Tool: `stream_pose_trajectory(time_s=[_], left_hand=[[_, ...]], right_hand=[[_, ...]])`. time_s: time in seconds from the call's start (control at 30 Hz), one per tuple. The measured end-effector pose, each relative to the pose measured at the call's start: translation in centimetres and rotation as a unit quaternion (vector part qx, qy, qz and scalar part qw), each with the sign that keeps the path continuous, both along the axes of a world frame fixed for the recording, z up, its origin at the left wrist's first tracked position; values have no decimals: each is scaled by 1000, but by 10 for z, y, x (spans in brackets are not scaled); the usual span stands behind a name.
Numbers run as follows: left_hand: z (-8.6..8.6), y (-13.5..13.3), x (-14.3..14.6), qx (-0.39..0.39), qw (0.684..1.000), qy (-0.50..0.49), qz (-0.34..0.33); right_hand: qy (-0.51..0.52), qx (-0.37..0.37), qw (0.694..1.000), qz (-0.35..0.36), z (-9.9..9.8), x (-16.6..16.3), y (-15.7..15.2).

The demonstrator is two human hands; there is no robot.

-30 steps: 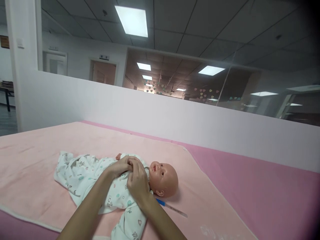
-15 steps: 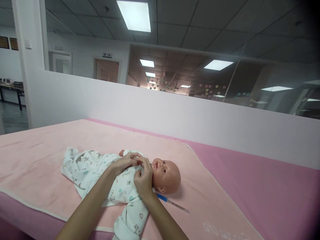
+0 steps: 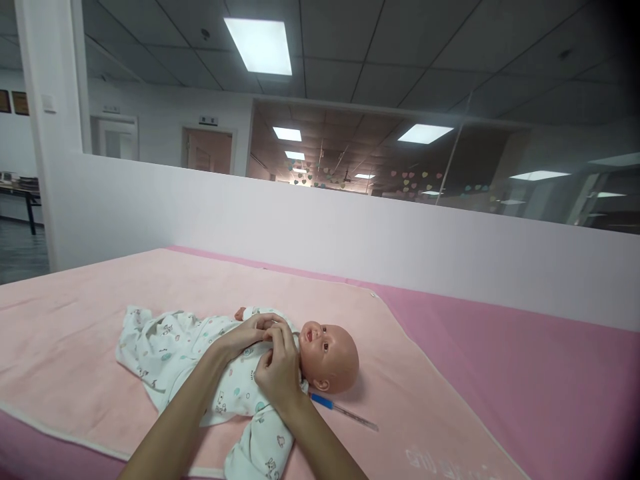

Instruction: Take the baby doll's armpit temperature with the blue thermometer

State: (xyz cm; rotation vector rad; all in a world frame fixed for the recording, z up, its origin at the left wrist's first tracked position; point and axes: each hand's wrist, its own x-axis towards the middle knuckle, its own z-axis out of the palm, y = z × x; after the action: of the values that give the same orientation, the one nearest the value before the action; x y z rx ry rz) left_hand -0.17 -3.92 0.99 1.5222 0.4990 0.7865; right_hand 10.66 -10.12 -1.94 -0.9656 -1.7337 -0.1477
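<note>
A baby doll [image 3: 333, 360] lies on its back, its head to the right, dressed in a white printed baby outfit [image 3: 165, 347]. At the neckline, my left hand [image 3: 250, 333] reaches over the chest with its fingers bent onto the cloth. My right hand [image 3: 280, 370] is curled beside the doll's chin, fingertips meeting those of my left hand. Both seem to pinch the outfit's collar edge, though the fingers hide the exact grip. Beside the doll's head lies a thin thermometer [image 3: 355, 417] with a blue end, partly under the doll's shoulder side.
A light pink blanket [image 3: 420, 413] covers much of the darker pink mat [image 3: 530, 360]. Behind them runs a low white wall [image 3: 350, 230] with glass above it. A table [image 3: 20, 193] stands far off at left.
The view has tilted slightly upward and shifted right. My right hand has moved a little left along the neckline, and both hands stay at the outfit's collar.
</note>
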Motion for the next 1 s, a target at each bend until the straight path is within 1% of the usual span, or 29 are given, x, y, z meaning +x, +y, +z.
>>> stream_pose_trajectory(time_s=[0.2, 0.4, 0.77, 1.0], left_hand=[[1, -2, 0, 2, 1000, -14, 0], [1, -2, 1, -2, 1000, -6, 13], [-2, 1, -1, 11, 999, -8, 32], [-3, 1, -1, 8, 999, -15, 31]], right_hand=[[9, -16, 1000, -18, -1, -1, 1], [22, -23, 999, -35, -2, 0, 2], [30, -12, 999, -21, -6, -1, 3], [26, -31, 999, -11, -4, -1, 2]])
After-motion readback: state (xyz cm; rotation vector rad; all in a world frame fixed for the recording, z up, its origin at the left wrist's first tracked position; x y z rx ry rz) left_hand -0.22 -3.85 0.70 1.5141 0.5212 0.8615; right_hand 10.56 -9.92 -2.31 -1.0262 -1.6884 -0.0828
